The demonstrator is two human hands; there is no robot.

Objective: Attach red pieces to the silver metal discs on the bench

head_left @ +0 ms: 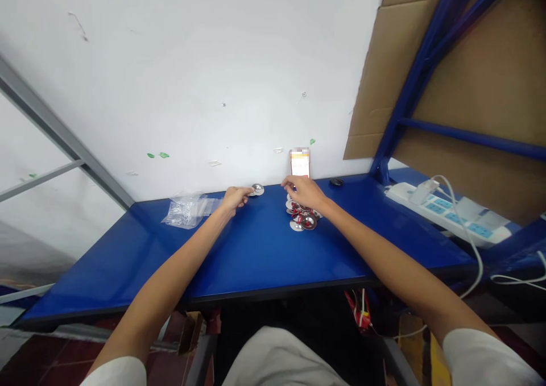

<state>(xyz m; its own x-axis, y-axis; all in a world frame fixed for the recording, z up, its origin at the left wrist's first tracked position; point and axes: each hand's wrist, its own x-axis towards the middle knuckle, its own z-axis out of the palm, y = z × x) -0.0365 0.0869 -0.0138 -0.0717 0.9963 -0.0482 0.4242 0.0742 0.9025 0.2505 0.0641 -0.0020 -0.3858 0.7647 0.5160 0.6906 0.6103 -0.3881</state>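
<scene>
Right of the clear plastic bags [185,210], the left hand [236,197] pinches a shiny disc [258,189] near the table's [251,261] back edge; a light rim grip should best spare its face. The right hand [305,190] curls over the pile of discs [307,221], its hold unclear. Behind, the phone's [300,165] screen text is unreadable.

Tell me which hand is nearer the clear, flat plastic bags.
Left: the left hand is just right of the clear, flat plastic bags; the right hand is farther right.
</scene>
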